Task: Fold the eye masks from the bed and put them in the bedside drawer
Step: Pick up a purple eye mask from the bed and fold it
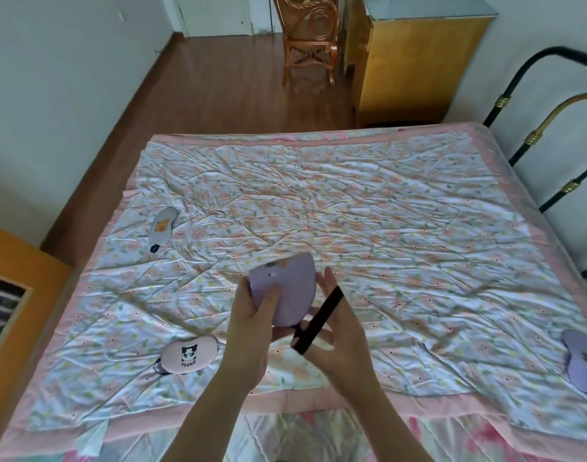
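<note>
Above the flowered bed (pixel 352 201), a folded purple mask (pixel 287 288) is pinched in the left hand (pixel 252 331), while its black strap (pixel 318 323) is gripped by the right hand (pixel 338 331). Folding is underway; wrapping the strap seems needed next.

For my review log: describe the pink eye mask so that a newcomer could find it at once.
Start at the floral bedspread and go to its near left part, just left of the left hand. The pink eye mask lies flat there, alone in bearing a panda picture.
</note>
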